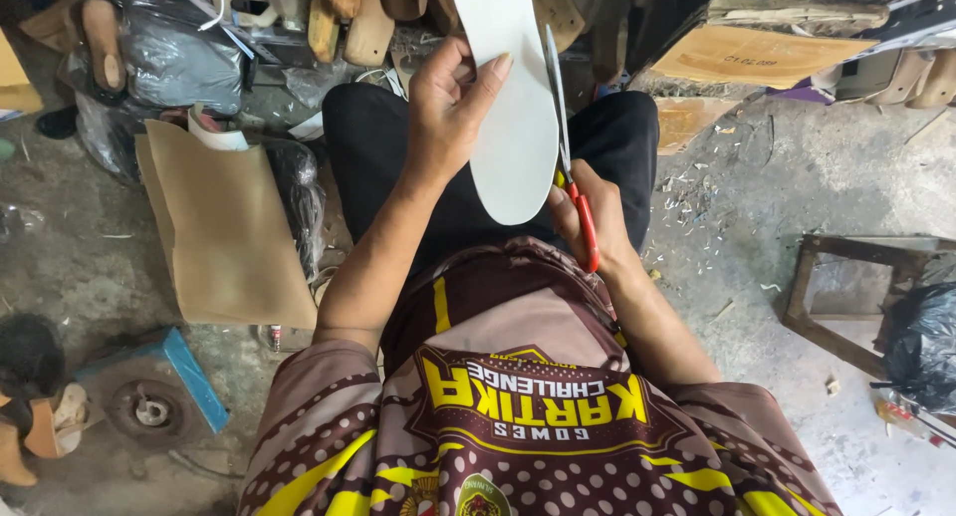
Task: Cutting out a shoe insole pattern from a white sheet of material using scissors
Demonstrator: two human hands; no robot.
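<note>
My left hand pinches a white, sole-shaped insole and holds it up over my lap, its rounded heel end pointing toward me. My right hand grips red-handled scissors. Their steel blades run up along the insole's right edge. The top of the insole runs out of view. I am seated, with dark trousers and a brown patterned shirt below the hands.
A tan sheet of board lies on the concrete floor at left, beside black plastic bags. Wooden shoe lasts line the far side. A wooden stool frame stands at right, and offcuts litter the floor.
</note>
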